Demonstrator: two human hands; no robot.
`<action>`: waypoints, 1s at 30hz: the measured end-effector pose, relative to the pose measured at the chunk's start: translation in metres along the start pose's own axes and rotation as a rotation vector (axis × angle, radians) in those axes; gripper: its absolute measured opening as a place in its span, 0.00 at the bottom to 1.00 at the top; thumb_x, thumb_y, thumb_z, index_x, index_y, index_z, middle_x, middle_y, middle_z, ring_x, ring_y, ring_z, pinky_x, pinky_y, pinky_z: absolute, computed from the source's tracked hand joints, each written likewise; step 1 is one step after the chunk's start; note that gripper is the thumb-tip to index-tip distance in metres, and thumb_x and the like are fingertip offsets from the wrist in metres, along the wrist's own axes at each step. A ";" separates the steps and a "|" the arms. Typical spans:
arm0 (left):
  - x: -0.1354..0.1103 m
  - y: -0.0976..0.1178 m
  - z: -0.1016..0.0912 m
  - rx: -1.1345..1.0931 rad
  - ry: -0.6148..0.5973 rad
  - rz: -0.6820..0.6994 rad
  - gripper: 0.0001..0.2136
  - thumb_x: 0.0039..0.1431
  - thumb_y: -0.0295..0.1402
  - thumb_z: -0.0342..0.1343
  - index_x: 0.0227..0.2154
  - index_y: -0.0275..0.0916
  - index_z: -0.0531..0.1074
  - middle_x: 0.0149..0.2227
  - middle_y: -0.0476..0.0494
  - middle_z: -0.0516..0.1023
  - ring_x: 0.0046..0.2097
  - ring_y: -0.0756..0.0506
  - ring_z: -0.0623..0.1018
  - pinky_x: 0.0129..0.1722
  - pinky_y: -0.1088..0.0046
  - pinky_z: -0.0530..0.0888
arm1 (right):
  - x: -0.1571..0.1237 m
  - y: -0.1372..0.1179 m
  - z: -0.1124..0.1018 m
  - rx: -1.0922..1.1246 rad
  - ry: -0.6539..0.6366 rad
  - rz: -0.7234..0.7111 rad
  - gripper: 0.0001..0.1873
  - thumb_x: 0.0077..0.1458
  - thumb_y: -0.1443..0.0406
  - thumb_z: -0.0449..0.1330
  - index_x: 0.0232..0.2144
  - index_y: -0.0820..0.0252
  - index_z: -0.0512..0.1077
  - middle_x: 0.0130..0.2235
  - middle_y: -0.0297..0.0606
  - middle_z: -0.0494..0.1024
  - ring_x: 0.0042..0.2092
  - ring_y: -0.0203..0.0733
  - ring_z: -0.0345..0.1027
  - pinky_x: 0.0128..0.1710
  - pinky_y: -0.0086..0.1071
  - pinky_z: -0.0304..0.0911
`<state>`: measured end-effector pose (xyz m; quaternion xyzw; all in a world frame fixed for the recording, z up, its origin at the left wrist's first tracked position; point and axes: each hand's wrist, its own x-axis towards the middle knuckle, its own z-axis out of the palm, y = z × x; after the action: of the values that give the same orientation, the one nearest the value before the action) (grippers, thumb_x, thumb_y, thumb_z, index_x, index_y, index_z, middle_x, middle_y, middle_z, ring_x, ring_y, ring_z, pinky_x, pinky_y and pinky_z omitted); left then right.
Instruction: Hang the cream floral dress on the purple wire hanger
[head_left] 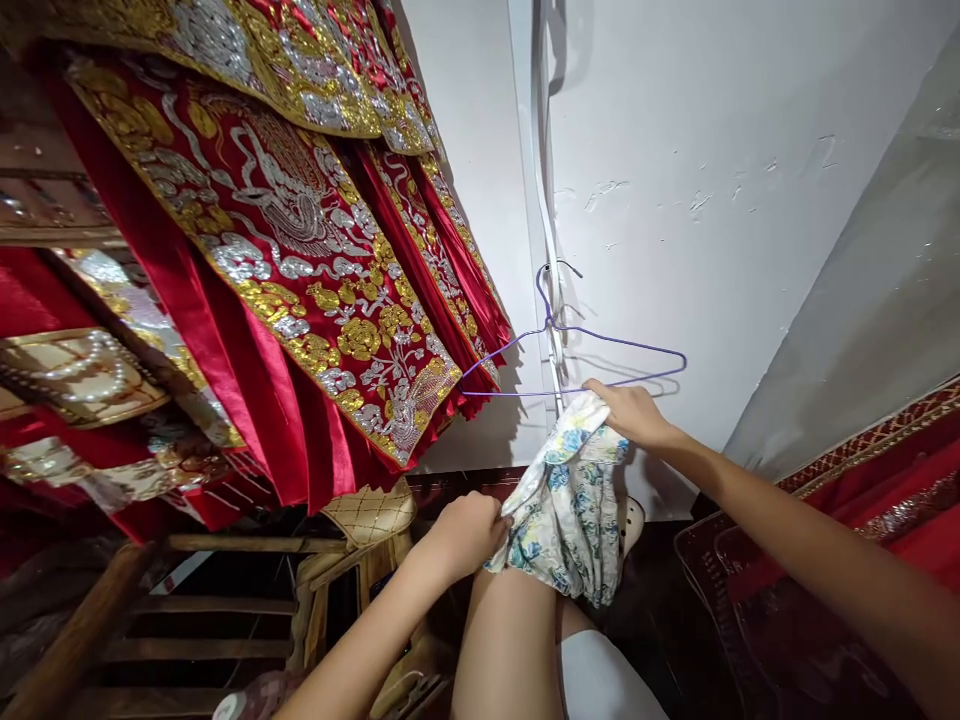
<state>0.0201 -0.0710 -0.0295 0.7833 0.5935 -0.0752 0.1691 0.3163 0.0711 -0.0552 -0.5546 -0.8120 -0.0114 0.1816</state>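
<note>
A white garment with a blue and yellow floral print point(576, 510) is stretched between my hands, its lower part hanging loose in front of my legs. My left hand point(471, 535) is closed on its left edge. Higher up, my right hand point(626, 408) grips the upper right edge, fingers closed on the cloth. Just above the garment, a bare purple wire hanger point(600, 335) hangs by its hook against the wall. My right hand overlaps the hanger's bottom bar in view; whether it touches the bar I cannot tell.
Red costumes with gold and silver embroidery point(300, 220) hang at the left. Below them are a wooden chair point(225, 605) and a quilted cream bag point(371, 512). A white strip point(541, 150) runs down the wall. Red fabric point(900, 510) lies at the right; a pale shoe point(632, 525) is below.
</note>
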 end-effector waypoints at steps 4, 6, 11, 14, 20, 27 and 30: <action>0.002 0.001 0.005 0.126 -0.040 -0.071 0.12 0.64 0.32 0.50 0.35 0.38 0.79 0.41 0.31 0.84 0.44 0.33 0.83 0.41 0.63 0.73 | -0.024 0.022 0.004 -0.007 0.089 -0.050 0.18 0.57 0.59 0.52 0.43 0.58 0.77 0.29 0.44 0.81 0.31 0.50 0.71 0.30 0.34 0.48; 0.009 -0.004 0.006 0.120 0.032 -0.052 0.13 0.65 0.31 0.48 0.37 0.40 0.79 0.41 0.33 0.84 0.45 0.34 0.83 0.43 0.61 0.74 | -0.036 0.032 -0.006 0.020 0.152 -0.063 0.16 0.56 0.59 0.53 0.39 0.57 0.77 0.28 0.43 0.80 0.30 0.48 0.70 0.31 0.33 0.49; 0.031 -0.023 -0.011 0.079 0.291 0.064 0.09 0.61 0.38 0.59 0.35 0.38 0.77 0.46 0.30 0.82 0.52 0.31 0.79 0.52 0.54 0.73 | -0.048 0.034 -0.039 0.096 0.180 -0.017 0.10 0.51 0.60 0.53 0.31 0.55 0.73 0.26 0.40 0.78 0.28 0.44 0.64 0.30 0.32 0.50; 0.037 -0.033 -0.030 0.002 0.504 0.140 0.10 0.57 0.39 0.62 0.34 0.38 0.75 0.52 0.29 0.79 0.56 0.31 0.76 0.57 0.52 0.71 | -0.048 0.032 -0.046 0.190 0.149 0.012 0.08 0.48 0.62 0.53 0.29 0.54 0.72 0.24 0.36 0.76 0.27 0.42 0.60 0.29 0.31 0.50; 0.039 -0.024 -0.063 -0.334 0.709 0.412 0.08 0.62 0.36 0.55 0.30 0.39 0.73 0.55 0.34 0.78 0.62 0.33 0.72 0.63 0.54 0.67 | -0.048 0.014 -0.037 0.490 0.028 0.055 0.03 0.47 0.63 0.54 0.25 0.56 0.66 0.23 0.30 0.70 0.28 0.39 0.61 0.28 0.29 0.50; 0.072 -0.023 -0.091 -1.031 0.627 0.363 0.20 0.54 0.42 0.63 0.46 0.35 0.79 0.29 0.46 0.80 0.31 0.45 0.77 0.32 0.71 0.73 | -0.055 -0.011 -0.047 0.509 -0.005 0.094 0.37 0.42 0.70 0.53 0.58 0.55 0.69 0.29 0.31 0.77 0.28 0.42 0.64 0.30 0.31 0.53; 0.077 -0.030 -0.099 -1.184 0.485 0.331 0.18 0.47 0.43 0.69 0.36 0.35 0.81 0.31 0.43 0.82 0.31 0.45 0.78 0.30 0.72 0.73 | -0.050 0.016 -0.065 0.514 0.315 0.302 0.52 0.41 0.69 0.57 0.71 0.58 0.51 0.36 0.35 0.79 0.31 0.45 0.67 0.32 0.32 0.57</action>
<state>0.0054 0.0404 0.0333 0.6335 0.4274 0.4695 0.4422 0.3650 0.0184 -0.0127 -0.5963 -0.6589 0.1352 0.4382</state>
